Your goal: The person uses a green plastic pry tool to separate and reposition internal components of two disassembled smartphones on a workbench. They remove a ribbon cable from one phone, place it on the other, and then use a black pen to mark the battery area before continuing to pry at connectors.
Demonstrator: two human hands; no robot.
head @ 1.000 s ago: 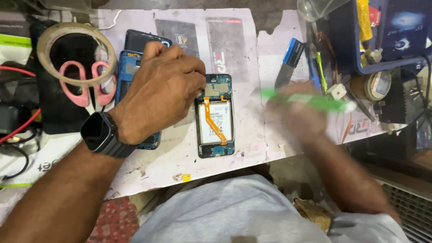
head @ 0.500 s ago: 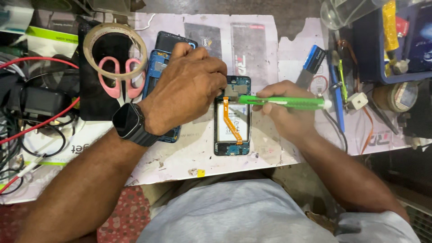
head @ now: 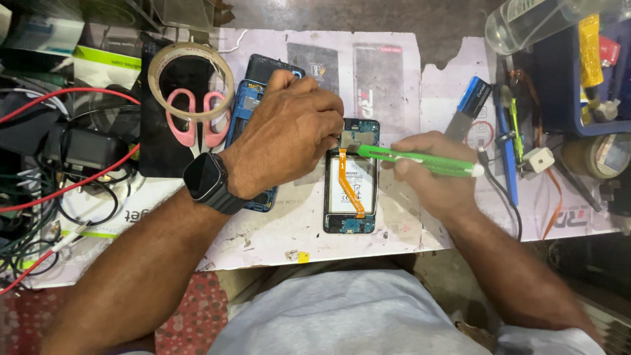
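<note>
An opened phone (head: 351,179) lies back-up on the white mat, its battery and an orange flex cable exposed. My right hand (head: 430,177) holds a green tool (head: 420,161) whose tip reaches the phone's upper part. My left hand (head: 286,135), with a black watch on its wrist, presses its fingertips at the phone's top left corner. Under the left hand lies a blue phone frame (head: 246,125), partly hidden.
Pink scissors (head: 197,118) lie inside a tape roll (head: 190,79) on a black pad at left. Red and black cables (head: 59,190) pile at the far left. A clear bottle (head: 532,20), a blue tray (head: 578,72) and small tools crowd the right side.
My right hand brought the green tool in from the right until its tip reached the phone's top. The left hand stayed on the phone's upper corner. The camera view shifted.
</note>
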